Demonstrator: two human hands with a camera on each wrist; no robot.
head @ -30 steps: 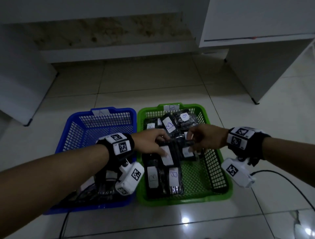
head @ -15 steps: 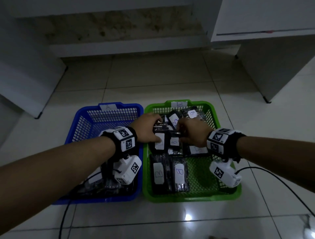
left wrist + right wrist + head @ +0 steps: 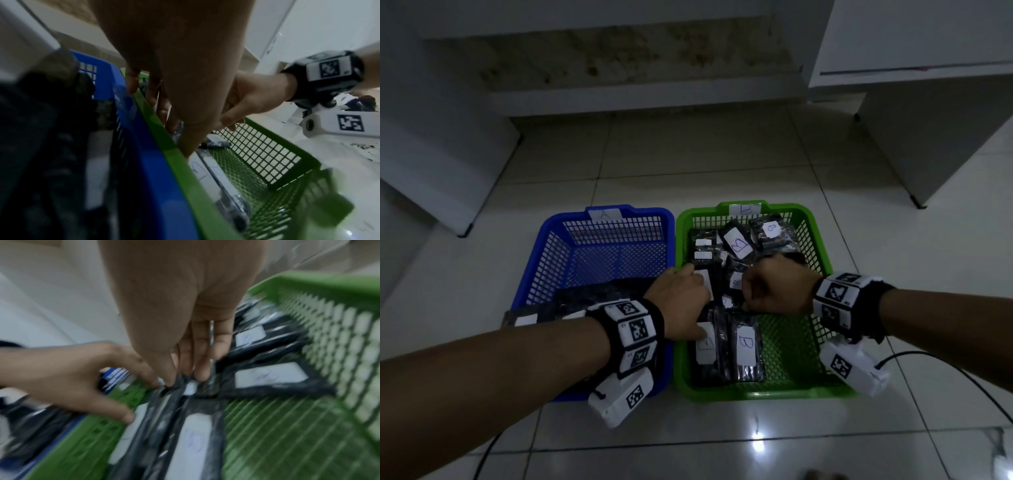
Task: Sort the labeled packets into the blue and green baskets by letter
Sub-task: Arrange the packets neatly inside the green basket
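A blue basket (image 3: 630,209) tagged A stands left of a green basket (image 3: 774,394) tagged B. Several black packets with white B labels (image 3: 745,346) lie in the green one, and dark packets (image 3: 585,298) lie in the blue one. My left hand (image 3: 700,308) reaches over the shared rim with its fingers spread. Its thumb rests on the near left packet (image 3: 705,349). My right hand (image 3: 748,298) points down at the middle of the pile. In the blurred right wrist view its thumb and fingertips (image 3: 201,376) meet on a small packet (image 3: 191,388).
A white cabinet (image 3: 928,137) stands at the back right and a white panel (image 3: 431,154) at the left. A black cable (image 3: 945,370) runs over the tiled floor right of the green basket. Bare mesh (image 3: 787,346) shows in that basket's near right part.
Both hands stayed in the green basket and drew closer together. My left thumb came down onto the near left packet. The head view shifted.
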